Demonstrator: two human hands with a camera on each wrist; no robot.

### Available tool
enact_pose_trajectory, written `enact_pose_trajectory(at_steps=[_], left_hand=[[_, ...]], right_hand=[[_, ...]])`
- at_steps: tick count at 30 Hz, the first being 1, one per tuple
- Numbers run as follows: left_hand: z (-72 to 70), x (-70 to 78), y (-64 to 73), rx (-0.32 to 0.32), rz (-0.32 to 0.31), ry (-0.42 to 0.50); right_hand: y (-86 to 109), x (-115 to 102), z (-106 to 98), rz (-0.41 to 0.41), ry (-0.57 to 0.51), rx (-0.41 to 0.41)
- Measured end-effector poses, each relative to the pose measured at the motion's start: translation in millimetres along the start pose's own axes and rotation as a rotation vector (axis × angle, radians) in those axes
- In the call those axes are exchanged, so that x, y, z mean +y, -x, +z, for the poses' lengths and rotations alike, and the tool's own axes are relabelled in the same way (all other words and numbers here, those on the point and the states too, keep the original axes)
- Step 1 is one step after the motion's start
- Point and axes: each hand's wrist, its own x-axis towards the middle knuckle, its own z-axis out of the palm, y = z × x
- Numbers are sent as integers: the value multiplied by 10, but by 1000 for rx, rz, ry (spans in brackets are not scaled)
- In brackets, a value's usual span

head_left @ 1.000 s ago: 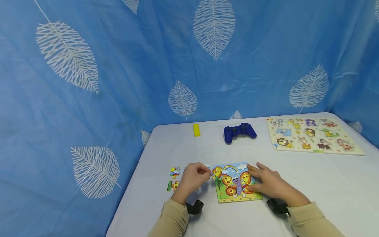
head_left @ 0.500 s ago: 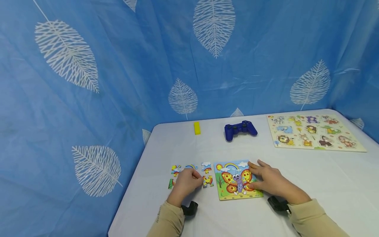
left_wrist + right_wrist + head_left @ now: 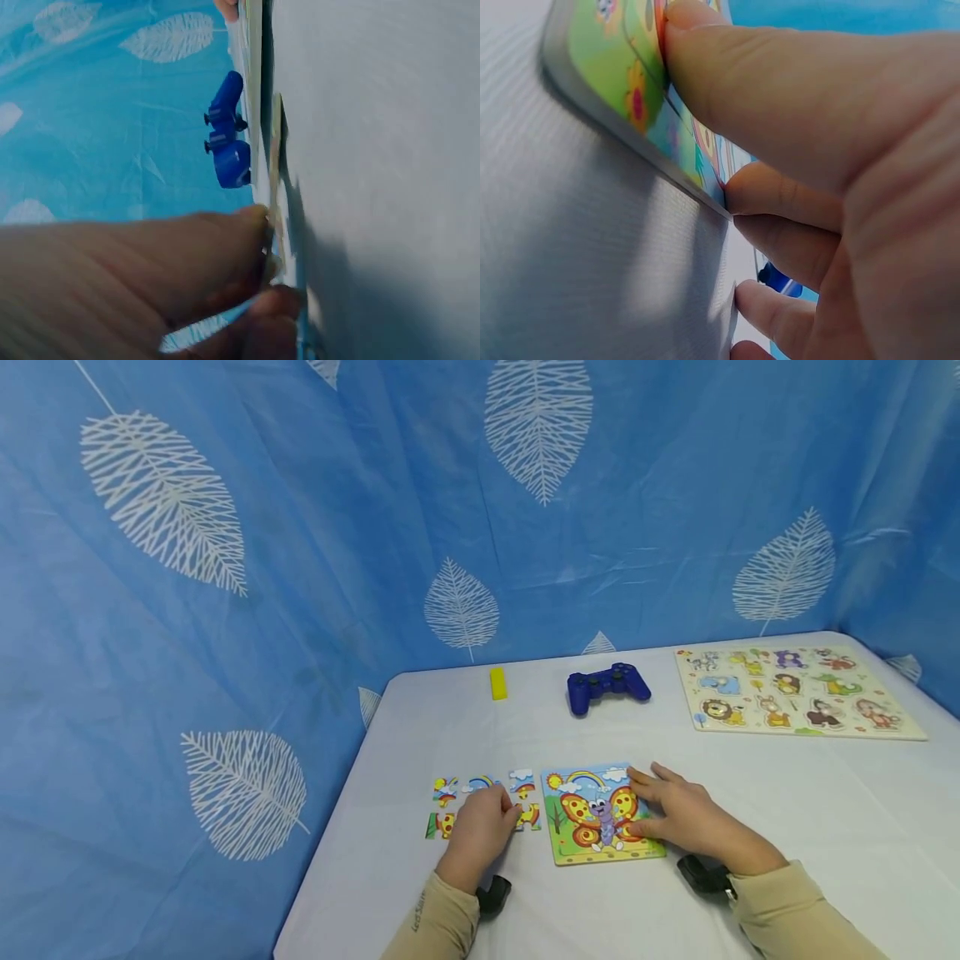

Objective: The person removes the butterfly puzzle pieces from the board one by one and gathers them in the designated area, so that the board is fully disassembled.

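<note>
My left hand [image 3: 480, 828] is over a loose group of jigsaw pieces on the left of the table, its thumb and fingers pinching a thin puzzle piece [image 3: 275, 150] seen edge-on in the left wrist view. That piece seems to be the yellow and red one [image 3: 531, 816] at the right end of the lower row. Beside it lies the butterfly jigsaw board [image 3: 600, 802], flat on the table. My right hand [image 3: 682, 814] rests on the board's right side, thumb [image 3: 757, 90] on the picture and fingers spread at the edge.
Further pieces lie around my left hand, among them a cloud piece [image 3: 522, 781] and a sun piece [image 3: 445, 788]. Towards the back are a yellow block [image 3: 498, 683], a blue game controller [image 3: 608, 687] and an animal puzzle board [image 3: 798, 693]. A blue leaf-patterned curtain [image 3: 375, 527] hangs behind.
My left hand has moved left and down from the board's left edge to the loose pieces, where its fingers close on one. The right hand stays on the board.
</note>
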Motion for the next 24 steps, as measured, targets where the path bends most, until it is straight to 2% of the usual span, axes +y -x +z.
enact_pose_trajectory(at_steps=[3, 5, 8, 10, 11, 13, 16, 18, 21, 24], left_hand=[[21, 21, 19, 30, 9, -81], [36, 29, 30, 84, 37, -125], [52, 44, 33, 173, 128, -156], [64, 62, 42, 182, 212, -151], [69, 73, 45, 158, 255, -148], [77, 105, 57, 59, 318, -138], [96, 151, 72, -112, 364, -150], [114, 173, 76, -181, 375, -180], [130, 183, 78, -225, 389, -200], [124, 180, 78, -234, 384, -201]], right_hand=[[1, -9, -10, -6, -5, -2], [5, -15, -16, -7, -7, -6], [8, -16, -15, -15, -4, -7], [10, -12, -9, -31, 3, -1], [9, -7, -7, -45, 10, 4], [6, -4, 0, -71, 30, 17], [7, -30, -1, -85, 69, 62], [12, -77, 5, -90, 71, 111], [13, -174, 78, -149, 47, 164], [-6, -278, 223, -244, 35, 159]])
